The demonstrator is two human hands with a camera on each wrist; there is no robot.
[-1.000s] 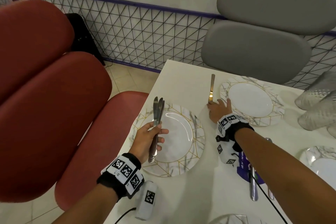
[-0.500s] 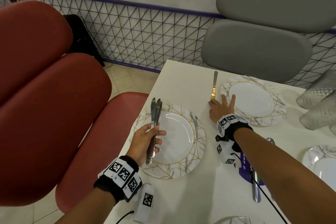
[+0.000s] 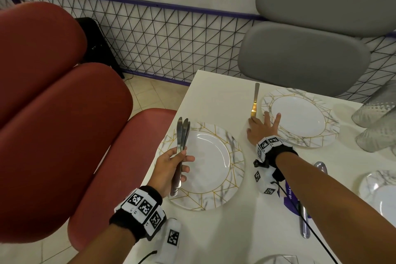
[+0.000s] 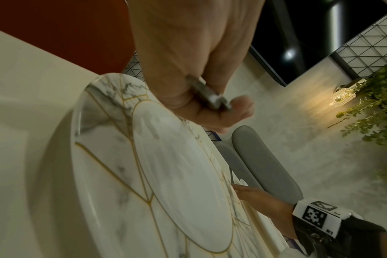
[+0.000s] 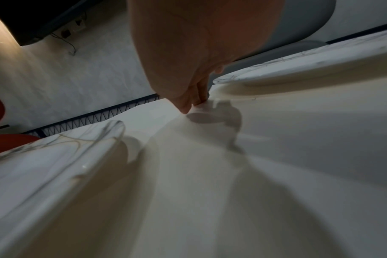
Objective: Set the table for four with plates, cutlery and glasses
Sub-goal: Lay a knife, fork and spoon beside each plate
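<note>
My left hand point(image 3: 179, 162) grips three steel knives point(image 3: 182, 135) by their handles, blades pointing away, above the left rim of the near marble-and-gold plate point(image 3: 216, 197). The left wrist view shows the knife handle ends point(image 4: 212, 97) sticking out of my curled fingers over that plate point(image 4: 95, 192). My right hand point(image 3: 260, 125) lies flat on the white table point(image 3: 214, 96), fingers spread. One fingertip touches the near end of a single knife point(image 3: 255, 100) lying left of the far plate point(image 3: 321, 142). In the right wrist view my fingertips point(image 5: 188, 103) press down beside that plate's rim point(image 5: 276, 73).
Textured glasses point(image 3: 375, 122) stand at the right edge. A third plate point(image 3: 372, 182) lies at the right, and a fourth rim shows at the bottom. Spare cutlery point(image 3: 304, 227) rests on purple paper point(image 3: 289, 199) under my right forearm. A red chair point(image 3: 53, 135) stands left, a grey chair point(image 3: 300, 58) behind.
My right hand has slid the single knife a little farther away, closer alongside the far plate. My left hand with the three knives has stayed over the near plate's left rim.
</note>
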